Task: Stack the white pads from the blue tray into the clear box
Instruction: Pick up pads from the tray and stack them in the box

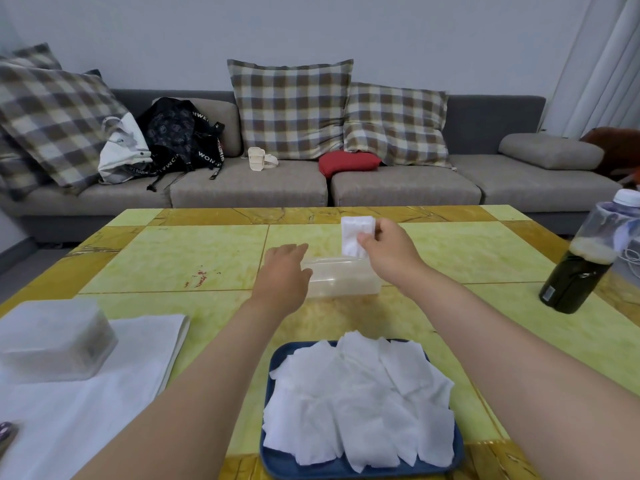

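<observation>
A blue tray at the near edge of the table holds a loose heap of several white pads. Farther out stands the clear box, low and rectangular. My left hand rests against the box's left end, gripping it. My right hand pinches one white pad by its right edge, holding it upright just above the box's far right corner. The pad's lower edge dips behind the box rim.
A frosted lidded container sits on a white cloth at the near left. A dark bottle stands at the table's right edge. Beyond the table is a grey sofa with cushions and bags.
</observation>
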A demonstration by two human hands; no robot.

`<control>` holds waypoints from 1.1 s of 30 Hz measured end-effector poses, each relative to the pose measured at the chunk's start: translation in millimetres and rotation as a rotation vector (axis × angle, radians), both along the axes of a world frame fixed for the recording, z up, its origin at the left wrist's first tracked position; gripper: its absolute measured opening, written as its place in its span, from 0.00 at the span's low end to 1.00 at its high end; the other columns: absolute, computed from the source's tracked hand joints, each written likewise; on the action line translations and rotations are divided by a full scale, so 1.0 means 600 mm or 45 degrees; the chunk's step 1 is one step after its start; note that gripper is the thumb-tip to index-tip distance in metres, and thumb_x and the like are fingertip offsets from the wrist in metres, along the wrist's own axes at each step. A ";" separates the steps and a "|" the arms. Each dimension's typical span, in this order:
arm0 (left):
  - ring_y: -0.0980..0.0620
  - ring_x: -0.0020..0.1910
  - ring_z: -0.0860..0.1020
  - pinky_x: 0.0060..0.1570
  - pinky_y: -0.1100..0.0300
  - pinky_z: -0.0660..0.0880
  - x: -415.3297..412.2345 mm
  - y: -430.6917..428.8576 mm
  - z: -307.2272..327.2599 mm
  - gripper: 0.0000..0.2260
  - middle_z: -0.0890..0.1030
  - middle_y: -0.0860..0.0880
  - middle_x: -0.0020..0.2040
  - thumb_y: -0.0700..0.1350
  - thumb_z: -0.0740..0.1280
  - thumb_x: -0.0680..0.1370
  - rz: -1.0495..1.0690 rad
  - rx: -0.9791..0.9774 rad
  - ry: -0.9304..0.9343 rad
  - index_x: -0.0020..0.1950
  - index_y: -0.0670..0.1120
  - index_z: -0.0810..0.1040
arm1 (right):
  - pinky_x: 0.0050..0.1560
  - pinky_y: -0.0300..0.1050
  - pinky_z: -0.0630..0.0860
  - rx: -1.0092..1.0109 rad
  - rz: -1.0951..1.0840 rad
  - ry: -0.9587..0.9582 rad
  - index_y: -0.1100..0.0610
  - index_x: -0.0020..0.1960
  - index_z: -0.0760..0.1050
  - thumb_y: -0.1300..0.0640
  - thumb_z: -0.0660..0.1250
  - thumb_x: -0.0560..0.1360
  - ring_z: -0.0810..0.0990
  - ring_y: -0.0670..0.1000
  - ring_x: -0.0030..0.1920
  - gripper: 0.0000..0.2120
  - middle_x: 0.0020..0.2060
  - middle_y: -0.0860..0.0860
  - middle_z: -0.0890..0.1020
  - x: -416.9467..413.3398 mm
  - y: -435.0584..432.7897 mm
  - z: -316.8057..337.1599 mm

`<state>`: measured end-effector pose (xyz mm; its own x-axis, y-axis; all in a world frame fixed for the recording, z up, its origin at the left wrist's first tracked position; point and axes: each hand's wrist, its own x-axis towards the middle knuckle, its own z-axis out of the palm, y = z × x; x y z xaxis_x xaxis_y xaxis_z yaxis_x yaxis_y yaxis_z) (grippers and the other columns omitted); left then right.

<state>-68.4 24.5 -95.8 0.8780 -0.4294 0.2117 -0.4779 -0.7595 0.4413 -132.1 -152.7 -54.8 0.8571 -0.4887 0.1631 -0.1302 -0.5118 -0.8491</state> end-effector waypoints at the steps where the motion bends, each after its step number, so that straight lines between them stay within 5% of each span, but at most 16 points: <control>1: 0.45 0.79 0.55 0.74 0.51 0.59 0.006 -0.001 -0.008 0.24 0.62 0.47 0.79 0.46 0.59 0.85 -0.024 0.077 0.017 0.81 0.49 0.59 | 0.48 0.50 0.75 -0.063 0.010 0.006 0.54 0.61 0.73 0.52 0.61 0.82 0.79 0.52 0.50 0.10 0.51 0.48 0.80 0.006 0.003 -0.004; 4: 0.47 0.79 0.53 0.75 0.53 0.58 0.011 -0.001 -0.026 0.24 0.60 0.47 0.80 0.45 0.58 0.85 -0.083 0.092 0.057 0.81 0.48 0.59 | 0.41 0.49 0.70 -0.253 0.073 0.021 0.57 0.57 0.69 0.52 0.58 0.84 0.76 0.52 0.43 0.09 0.47 0.52 0.78 0.017 0.013 -0.022; 8: 0.50 0.74 0.63 0.68 0.59 0.63 0.004 0.009 -0.030 0.21 0.71 0.50 0.72 0.41 0.66 0.81 -0.094 -0.158 0.047 0.74 0.49 0.70 | 0.33 0.48 0.65 -0.389 0.148 0.051 0.57 0.53 0.65 0.53 0.55 0.85 0.72 0.50 0.36 0.07 0.39 0.52 0.74 0.010 0.017 -0.037; 12: 0.53 0.67 0.69 0.61 0.65 0.62 -0.017 0.025 -0.034 0.12 0.75 0.53 0.64 0.41 0.68 0.79 -0.137 -0.169 0.017 0.61 0.51 0.79 | 0.43 0.54 0.76 -0.373 0.149 0.088 0.57 0.58 0.67 0.54 0.57 0.84 0.79 0.54 0.43 0.07 0.45 0.53 0.77 0.000 0.017 -0.041; 16: 0.54 0.63 0.73 0.60 0.61 0.68 -0.037 0.036 -0.043 0.09 0.78 0.54 0.62 0.48 0.66 0.81 -0.114 -0.280 0.161 0.53 0.48 0.85 | 0.47 0.54 0.79 -0.352 0.190 0.249 0.56 0.55 0.71 0.55 0.62 0.81 0.80 0.56 0.46 0.05 0.47 0.51 0.77 -0.009 0.015 -0.065; 20: 0.52 0.65 0.74 0.64 0.60 0.71 -0.038 0.038 -0.048 0.13 0.74 0.50 0.67 0.41 0.69 0.79 0.018 -0.339 0.158 0.63 0.48 0.81 | 0.44 0.49 0.75 -0.494 0.202 0.348 0.59 0.51 0.74 0.56 0.66 0.79 0.77 0.55 0.45 0.06 0.44 0.51 0.78 -0.017 0.015 -0.074; 23: 0.52 0.61 0.76 0.56 0.63 0.72 -0.037 0.035 -0.049 0.22 0.74 0.49 0.68 0.42 0.72 0.77 0.089 -0.386 0.309 0.71 0.46 0.74 | 0.41 0.50 0.75 -0.628 0.143 0.405 0.58 0.47 0.77 0.54 0.68 0.76 0.80 0.56 0.45 0.07 0.43 0.52 0.81 -0.015 0.023 -0.073; 28: 0.53 0.63 0.76 0.62 0.59 0.72 -0.040 0.036 -0.056 0.25 0.72 0.49 0.71 0.48 0.70 0.79 0.008 -0.263 0.297 0.75 0.46 0.70 | 0.31 0.42 0.62 -0.825 0.037 0.551 0.52 0.30 0.66 0.50 0.71 0.70 0.71 0.52 0.30 0.17 0.26 0.47 0.70 0.000 0.058 -0.064; 33: 0.51 0.69 0.73 0.67 0.57 0.71 -0.045 0.044 -0.061 0.20 0.72 0.50 0.73 0.44 0.63 0.83 -0.043 -0.292 0.247 0.76 0.48 0.69 | 0.33 0.42 0.69 -0.530 0.091 0.713 0.54 0.38 0.72 0.41 0.74 0.68 0.77 0.52 0.34 0.18 0.32 0.49 0.76 0.023 0.103 -0.074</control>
